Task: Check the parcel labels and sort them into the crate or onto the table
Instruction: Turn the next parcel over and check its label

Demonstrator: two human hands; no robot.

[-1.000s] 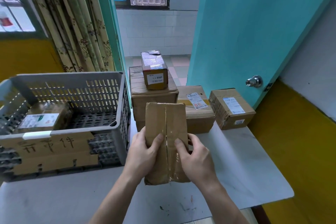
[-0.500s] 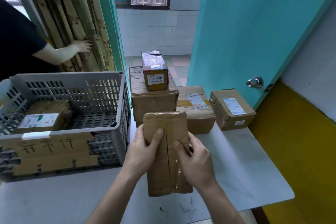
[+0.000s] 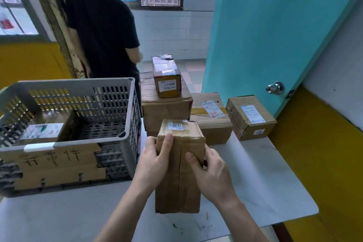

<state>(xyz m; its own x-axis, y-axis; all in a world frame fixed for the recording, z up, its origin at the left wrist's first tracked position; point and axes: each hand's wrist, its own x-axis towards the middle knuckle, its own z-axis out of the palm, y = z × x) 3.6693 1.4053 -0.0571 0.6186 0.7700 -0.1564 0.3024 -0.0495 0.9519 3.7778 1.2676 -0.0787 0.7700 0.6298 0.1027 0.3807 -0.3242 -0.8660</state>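
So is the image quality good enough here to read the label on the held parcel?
Head view: daylight is even, the held parcel sharp, but its label is foreshortened, only partly legible; wide-angle bending at the edges; bystander's face blurred.

left hand (image 3: 155, 163): grip closed, thumb up | right hand (image 3: 212, 175): grip closed, fingers seemingly curled behind

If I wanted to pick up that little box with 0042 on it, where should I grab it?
Probably from above, hands on its two long side faces. The small box lies lengthwise on top of a bigger box, with both sides free and nothing resting on it.
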